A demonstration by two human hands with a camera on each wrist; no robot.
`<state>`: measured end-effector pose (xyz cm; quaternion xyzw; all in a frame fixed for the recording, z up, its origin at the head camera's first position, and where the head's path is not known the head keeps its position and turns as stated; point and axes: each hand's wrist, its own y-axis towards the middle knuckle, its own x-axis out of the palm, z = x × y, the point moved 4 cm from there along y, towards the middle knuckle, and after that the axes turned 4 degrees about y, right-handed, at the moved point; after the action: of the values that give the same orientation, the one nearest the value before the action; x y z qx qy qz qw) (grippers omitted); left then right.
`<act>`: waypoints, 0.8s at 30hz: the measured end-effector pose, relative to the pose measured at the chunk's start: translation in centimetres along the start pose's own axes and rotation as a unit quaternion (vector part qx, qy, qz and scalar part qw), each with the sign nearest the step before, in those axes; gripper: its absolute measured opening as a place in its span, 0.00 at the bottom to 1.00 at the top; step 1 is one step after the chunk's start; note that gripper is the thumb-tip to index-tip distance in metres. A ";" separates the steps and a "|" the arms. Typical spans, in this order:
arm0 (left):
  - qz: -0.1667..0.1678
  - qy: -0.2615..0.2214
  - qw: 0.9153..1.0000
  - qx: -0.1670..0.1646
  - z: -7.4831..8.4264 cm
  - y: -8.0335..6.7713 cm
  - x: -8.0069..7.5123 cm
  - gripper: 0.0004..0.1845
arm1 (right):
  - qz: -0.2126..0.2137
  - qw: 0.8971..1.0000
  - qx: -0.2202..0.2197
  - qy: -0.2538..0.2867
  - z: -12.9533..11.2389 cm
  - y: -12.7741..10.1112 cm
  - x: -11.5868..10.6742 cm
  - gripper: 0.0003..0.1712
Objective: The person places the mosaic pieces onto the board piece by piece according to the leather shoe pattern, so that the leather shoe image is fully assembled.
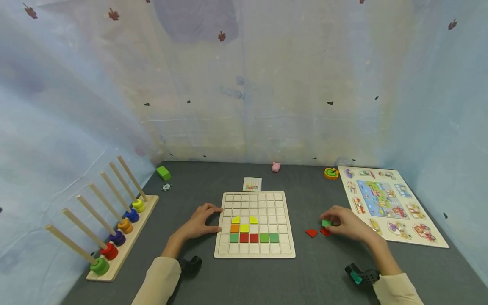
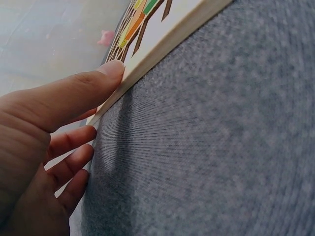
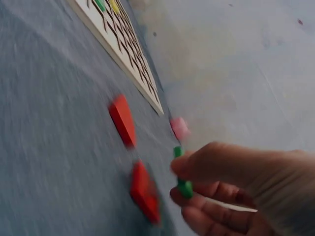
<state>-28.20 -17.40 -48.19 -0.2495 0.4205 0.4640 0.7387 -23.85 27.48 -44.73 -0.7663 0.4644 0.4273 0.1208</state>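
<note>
Two red tiles (image 1: 311, 232) are left on the grey felt mat (image 1: 328, 271) just to the right of the wooden grid board (image 1: 254, 254), and a small green tile (image 1: 326, 223) is pinched above them between the thumb and fingers of the right hand (image 1: 348, 223). In the right wrist view the picture is blurred, so the exact grip cannot be told; only the tile edge is seen between the fingertips.

The left hand (image 1: 198, 222) is laid flat against the left edge of the board, fingers straight, holding nothing. This pressure is judged useful: the board is kept from sliding on the felt while a piece is dropped in. The tile is best carried level over an empty cell, lined up with the cell walls, and lowered straight down, so that the placed tiles (image 1: 254, 237) are not disturbed.

The board is pale, smooth wood with thin raised ribs forming square cells. The tiles are flat, painted, mostly square; two yellow ones have a rounded corner. Behind the board a small pattern card (image 1: 252, 184) is lying.
</note>
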 end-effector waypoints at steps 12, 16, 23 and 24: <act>0.002 0.001 1.000 0.003 0.2 -0.1 -0.1 0.33 | -0.010 0.998 -0.054 0.031 -4.0 5.2 5.1 0.17; 0.008 0.003 1.000 0.015 0.1 0.1 0.1 0.33 | -0.007 0.995 -0.094 0.042 -5.6 6.4 6.7 0.18; 0.009 -0.002 1.000 0.027 -0.1 0.2 0.2 0.33 | 0.019 0.981 -0.173 0.081 -7.6 7.9 9.0 0.15; 0.009 -0.003 1.000 0.026 -0.1 0.2 0.2 0.33 | 0.025 0.980 -0.180 0.082 -7.9 8.1 9.3 0.14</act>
<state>-28.37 -17.30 -48.38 -0.2246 0.4323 0.4601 0.7423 -24.31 12.84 -45.38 -0.7963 0.4070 0.4424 -0.0682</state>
